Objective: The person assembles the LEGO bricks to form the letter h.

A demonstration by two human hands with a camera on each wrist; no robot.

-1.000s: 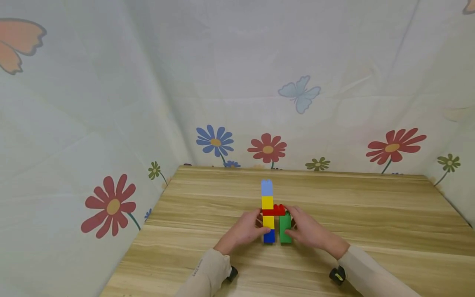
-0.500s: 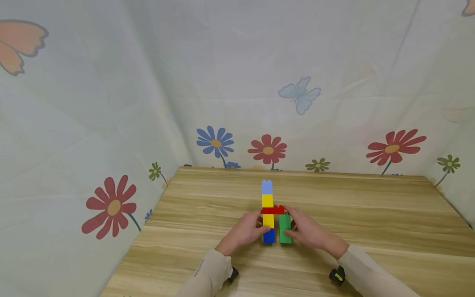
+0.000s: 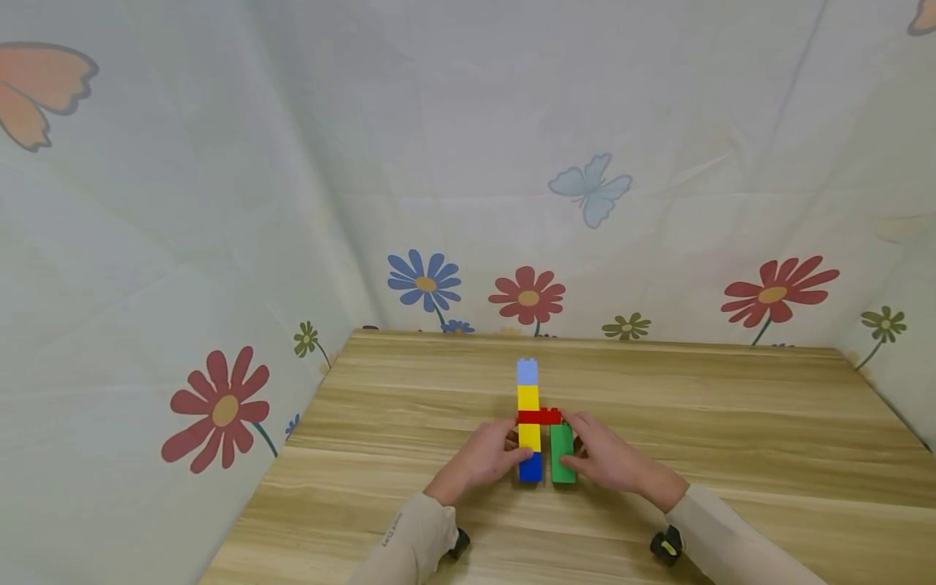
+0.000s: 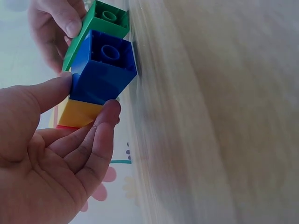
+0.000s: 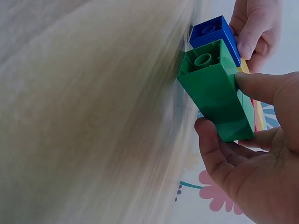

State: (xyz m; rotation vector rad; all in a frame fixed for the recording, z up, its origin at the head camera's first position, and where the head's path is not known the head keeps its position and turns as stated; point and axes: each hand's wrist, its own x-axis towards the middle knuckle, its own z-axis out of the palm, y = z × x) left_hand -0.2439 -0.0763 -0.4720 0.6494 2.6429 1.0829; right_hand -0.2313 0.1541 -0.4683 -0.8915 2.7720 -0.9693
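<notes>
A joined structure of toy building bricks hangs between the two hands, tilted with its hollow undersides showing in both wrist views. Its left column has a dark blue brick point(image 4: 103, 70) at the bottom, yellow bricks point(image 3: 528, 398) above and a light blue brick point(image 3: 527, 373) on top. A flat red brick point(image 3: 541, 417) bridges from this column to the green brick column point(image 5: 212, 93) on the right. My left hand point(image 3: 481, 457) grips the left column between thumb and fingers, low at the blue and yellow bricks. My right hand point(image 3: 605, 457) pinches the green column, thumb in front, fingers behind.
A wood-grain table point(image 3: 695, 406) lies beneath the bricks. Behind and to the left hangs a pale cloth point(image 3: 468, 162) printed with flowers and butterflies. Both forearms wear light sleeves point(image 3: 413, 532), with a dark wrist camera point(image 3: 666, 545) at the right cuff.
The brick structure has tipped slightly, its top leaning away, so fewer stud surfaces show on the light blue and red bricks. Both hands keep their hold in nearly the same place.
</notes>
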